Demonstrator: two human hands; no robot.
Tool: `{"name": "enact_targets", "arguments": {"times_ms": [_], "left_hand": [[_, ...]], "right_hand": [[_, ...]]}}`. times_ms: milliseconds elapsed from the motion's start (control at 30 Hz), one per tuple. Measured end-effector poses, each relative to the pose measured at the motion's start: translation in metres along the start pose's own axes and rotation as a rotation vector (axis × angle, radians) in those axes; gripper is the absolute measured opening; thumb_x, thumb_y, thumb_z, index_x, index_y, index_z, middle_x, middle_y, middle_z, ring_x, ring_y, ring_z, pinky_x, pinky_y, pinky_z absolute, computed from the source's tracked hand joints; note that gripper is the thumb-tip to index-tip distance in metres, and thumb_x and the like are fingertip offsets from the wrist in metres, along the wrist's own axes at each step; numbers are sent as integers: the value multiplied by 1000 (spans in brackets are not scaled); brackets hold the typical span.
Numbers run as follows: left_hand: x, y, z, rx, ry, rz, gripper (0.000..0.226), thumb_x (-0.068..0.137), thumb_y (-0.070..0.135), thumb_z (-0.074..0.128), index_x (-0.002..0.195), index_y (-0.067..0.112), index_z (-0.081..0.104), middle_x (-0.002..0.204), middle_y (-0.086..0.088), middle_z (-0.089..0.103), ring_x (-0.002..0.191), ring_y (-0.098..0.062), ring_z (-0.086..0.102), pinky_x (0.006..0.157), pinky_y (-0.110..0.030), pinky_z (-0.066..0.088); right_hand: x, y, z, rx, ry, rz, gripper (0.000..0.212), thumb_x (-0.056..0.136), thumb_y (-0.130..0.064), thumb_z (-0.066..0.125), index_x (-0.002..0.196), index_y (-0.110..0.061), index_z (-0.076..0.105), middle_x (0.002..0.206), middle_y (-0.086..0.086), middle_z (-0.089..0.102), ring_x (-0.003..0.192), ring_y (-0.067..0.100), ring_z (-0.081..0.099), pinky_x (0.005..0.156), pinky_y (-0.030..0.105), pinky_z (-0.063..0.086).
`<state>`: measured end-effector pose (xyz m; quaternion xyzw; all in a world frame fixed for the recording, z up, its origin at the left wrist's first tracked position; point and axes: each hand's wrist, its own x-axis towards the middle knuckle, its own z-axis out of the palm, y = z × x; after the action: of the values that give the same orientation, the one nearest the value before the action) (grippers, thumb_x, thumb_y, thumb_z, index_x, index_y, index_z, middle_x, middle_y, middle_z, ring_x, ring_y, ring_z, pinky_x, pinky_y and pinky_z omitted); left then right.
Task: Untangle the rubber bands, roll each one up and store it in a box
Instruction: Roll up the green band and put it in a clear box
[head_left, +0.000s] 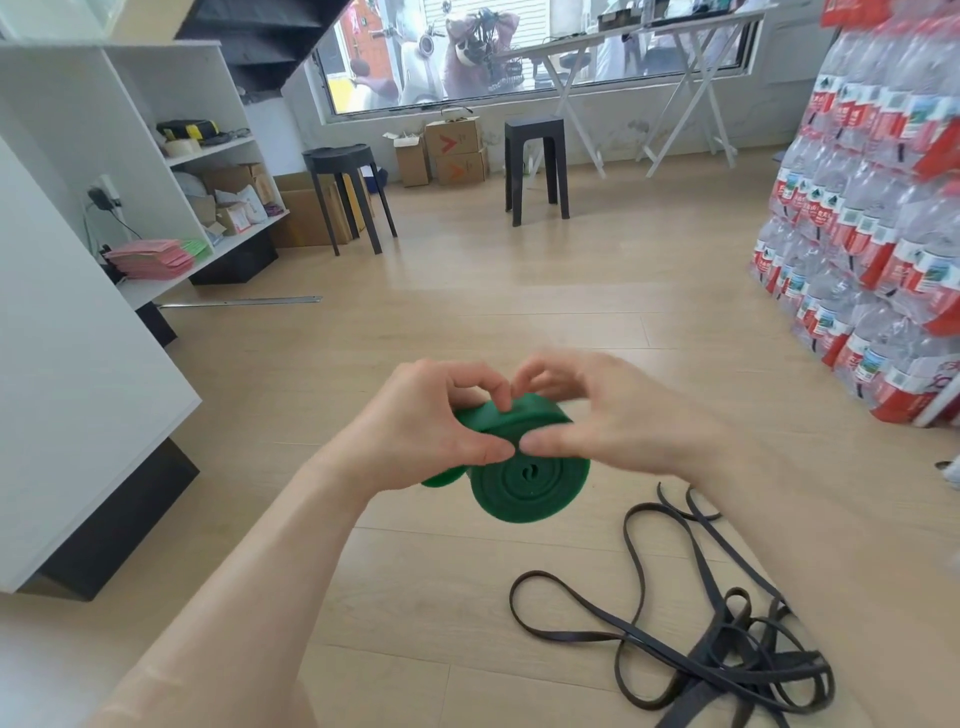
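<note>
Left hand (432, 430), right hand (615, 415) gripping green roll (532, 486)

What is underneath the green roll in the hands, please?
Only bare wooden floor shows below the green roll; the tangled black bands lie to its right. The left hand and right hand cover its top.

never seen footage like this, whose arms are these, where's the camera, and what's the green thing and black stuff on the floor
There is no machine here: one camera sits on a person's head, looking forward and down, so the arms are their own. The left hand and right hand both grip a green rubber band, wound into a spiral roll above the wooden floor. A loose end pokes out under the left hand. At lower right, a tangle of black rubber bands lies on the floor, not yet rolled.
</note>
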<state>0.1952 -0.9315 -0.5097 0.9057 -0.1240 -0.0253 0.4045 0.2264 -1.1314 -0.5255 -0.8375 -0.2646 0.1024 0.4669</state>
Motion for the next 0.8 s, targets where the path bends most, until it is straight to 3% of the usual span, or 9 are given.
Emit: {"name": "enact_targets", "arguments": {"times_ms": [67, 167, 267, 400, 500, 600, 700, 800], "left_hand": [[2, 2, 2, 20, -28, 6, 27, 67, 11, 82, 82, 27, 66, 76, 3, 73, 70, -26, 66, 64, -41, 56], [4, 0, 2, -1, 8, 16, 29, 66, 12, 84, 81, 30, 67, 76, 7, 73, 63, -17, 61, 59, -34, 54], [5, -2, -1, -147, 26, 7, 26, 70, 9, 82, 87, 24, 69, 78, 10, 71, 63, -5, 61, 58, -19, 48], [2, -7, -12, -231, -33, -4, 42, 72, -3, 78, 105, 23, 70, 98, 5, 72, 87, -12, 69, 72, -22, 56], [1, -10, -15, -192, -9, 15, 55, 71, -11, 75, 107, 30, 69, 101, 5, 72, 90, -13, 68, 74, -24, 57], [3, -14, -14, -231, 109, 46, 50, 70, -7, 77, 104, 29, 71, 94, -1, 75, 89, -17, 70, 76, -21, 56], [6, -18, -12, -229, 140, 51, 43, 71, 5, 78, 104, 32, 71, 92, -6, 75, 89, -24, 70, 86, -28, 55], [7, -19, -11, -224, 145, 78, 34, 74, 14, 75, 105, 29, 70, 91, 6, 75, 87, -10, 70, 87, -21, 53]], "right_hand": [[0, 2, 10, 7, -61, -12, 30, 78, -12, 78, 96, -27, 59, 91, 1, 74, 88, 16, 69, 72, 28, 57], [0, 4, 9, -3, 27, -35, 29, 76, -9, 78, 89, -26, 58, 82, 4, 73, 77, 24, 68, 52, 23, 50], [-1, 1, 7, 60, 110, -18, 28, 76, -5, 78, 85, -22, 57, 81, 9, 72, 76, 28, 68, 50, 25, 52], [-2, 1, 3, 123, 167, 33, 26, 79, -2, 75, 85, -19, 56, 83, 11, 72, 77, 30, 69, 49, 27, 53], [-2, 2, -1, 193, 175, 59, 24, 81, 0, 73, 86, -16, 55, 86, 13, 74, 69, 23, 67, 48, 25, 49], [-1, 4, -4, 276, 181, 57, 23, 83, 0, 70, 90, -16, 55, 85, 9, 75, 62, 14, 64, 46, 23, 44], [-1, 6, -6, 335, 191, 42, 24, 85, 0, 69, 96, -19, 58, 80, 6, 74, 58, 12, 58, 46, 21, 39], [-2, 6, -7, 368, 180, 43, 35, 87, 0, 66, 108, -27, 62, 82, 9, 73, 58, 10, 58, 46, 18, 39]]}}
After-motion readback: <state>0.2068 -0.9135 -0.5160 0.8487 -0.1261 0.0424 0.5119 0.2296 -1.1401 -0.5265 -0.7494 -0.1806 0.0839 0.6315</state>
